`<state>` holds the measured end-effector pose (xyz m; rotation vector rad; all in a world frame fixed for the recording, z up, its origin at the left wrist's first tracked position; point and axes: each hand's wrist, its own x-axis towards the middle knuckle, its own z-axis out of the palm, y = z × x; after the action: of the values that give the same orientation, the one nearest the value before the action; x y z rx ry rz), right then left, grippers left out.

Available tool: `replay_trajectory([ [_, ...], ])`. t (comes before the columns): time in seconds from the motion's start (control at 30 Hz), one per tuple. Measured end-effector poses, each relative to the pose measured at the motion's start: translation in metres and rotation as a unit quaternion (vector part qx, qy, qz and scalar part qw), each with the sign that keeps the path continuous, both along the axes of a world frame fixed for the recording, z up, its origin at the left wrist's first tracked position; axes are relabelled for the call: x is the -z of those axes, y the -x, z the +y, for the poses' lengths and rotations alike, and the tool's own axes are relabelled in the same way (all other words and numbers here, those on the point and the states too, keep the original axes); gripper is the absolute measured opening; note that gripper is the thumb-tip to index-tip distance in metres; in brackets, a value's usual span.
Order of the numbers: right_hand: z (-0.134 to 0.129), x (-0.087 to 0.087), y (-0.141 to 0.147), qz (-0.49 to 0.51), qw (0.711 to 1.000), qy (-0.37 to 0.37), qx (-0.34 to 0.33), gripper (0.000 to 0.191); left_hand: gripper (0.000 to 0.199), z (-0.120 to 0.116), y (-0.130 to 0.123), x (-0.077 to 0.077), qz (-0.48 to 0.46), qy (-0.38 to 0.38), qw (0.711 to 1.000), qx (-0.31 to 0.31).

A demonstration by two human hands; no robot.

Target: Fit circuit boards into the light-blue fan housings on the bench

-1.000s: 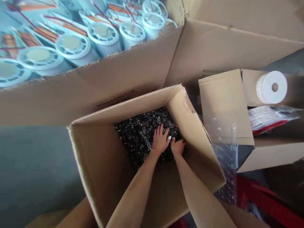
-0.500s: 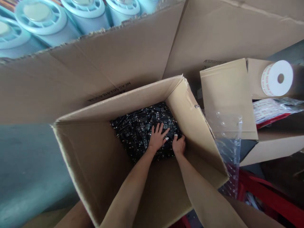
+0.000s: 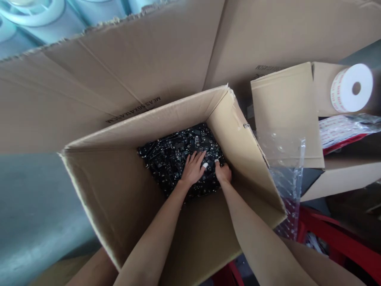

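Observation:
Deep inside an open cardboard box [image 3: 104, 190] lies a layer of small black parts [image 3: 166, 163] with shiny specks, whether bagged or loose I cannot tell. My left hand [image 3: 193, 169] rests flat on top of them, fingers stretched out, with something white on the thumb tip. Close to the box's right inner wall, my right hand [image 3: 223, 172] is at the right edge of the black parts, its fingers curled down and a white covering on its thumb tip. What those fingers hold, if anything, is hidden.
Behind the box stands a larger carton [image 3: 149, 59] with pale blue cylinders [image 3: 98, 16] beyond its torn edge. On the right are a smaller box [image 3: 285, 115], a white label roll [image 3: 355, 88], clear plastic wrap [image 3: 285, 178] and a red stool [image 3: 345, 238].
My left hand has shifted slightly left, and its fingers are closer together. My right hand stays at the right edge of the black parts. The camera view has moved a little.

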<state>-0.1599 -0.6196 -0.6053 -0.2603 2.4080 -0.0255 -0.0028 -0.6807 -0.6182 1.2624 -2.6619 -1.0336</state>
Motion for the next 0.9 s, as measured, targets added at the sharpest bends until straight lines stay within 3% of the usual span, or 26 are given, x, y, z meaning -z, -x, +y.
replay_trajectory([
  [0.27,-0.006,0.007,0.024,-0.048,0.999,-0.004,0.009,0.033,0.055,0.001,-0.02,0.007,-0.004,-0.011,0.999,-0.053],
  [0.6,0.002,0.014,0.007,-0.027,0.999,-0.026,-0.003,0.035,0.051,0.012,-0.028,0.017,0.001,-0.005,0.998,-0.065],
  [0.9,0.008,0.019,0.015,-0.029,0.998,-0.015,-0.045,0.033,0.049,0.015,-0.027,0.021,0.024,0.001,0.995,-0.097],
])
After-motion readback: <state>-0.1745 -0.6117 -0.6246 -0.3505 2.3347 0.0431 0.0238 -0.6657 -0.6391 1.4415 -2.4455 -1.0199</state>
